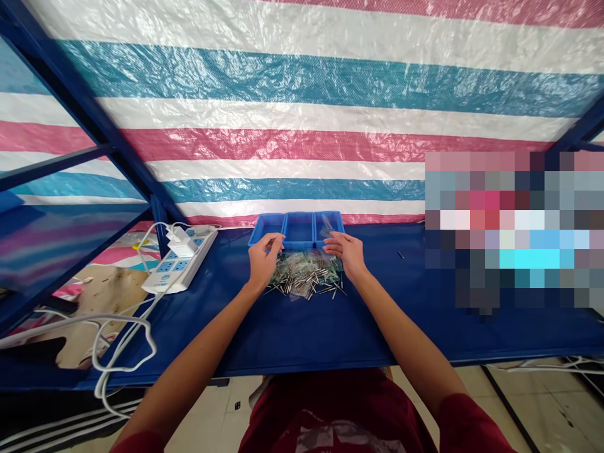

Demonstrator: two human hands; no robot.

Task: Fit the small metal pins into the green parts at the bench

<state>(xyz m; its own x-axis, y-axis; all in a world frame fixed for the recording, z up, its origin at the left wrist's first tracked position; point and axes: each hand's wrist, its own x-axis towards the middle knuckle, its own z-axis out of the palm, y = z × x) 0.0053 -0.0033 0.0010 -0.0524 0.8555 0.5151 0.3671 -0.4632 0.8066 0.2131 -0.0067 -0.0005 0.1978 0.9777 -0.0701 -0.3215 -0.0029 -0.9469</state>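
Note:
A pile of thin metal pins and small clear plastic bags point(306, 275) lies on the blue table in front of a blue three-compartment bin point(299, 244). My left hand point(264, 259) is at the pile's left edge, by the bin's left compartment. Its thumb and fingers are pinched together; anything between them is too small to make out. My right hand point(348, 253) is over the pile's right side, fingers curled at the front of the right compartment. A small clear plastic bag point(326, 223) shows at its fingertips, over that compartment, and appears gripped there.
A white power strip point(182, 261) with a plugged-in charger lies to the left, its white cables point(125, 336) looping over the table edge. One small dark pin point(401, 255) lies to the right. Striped sheeting point(292, 145) hangs behind; a blurred-out area covers the far right.

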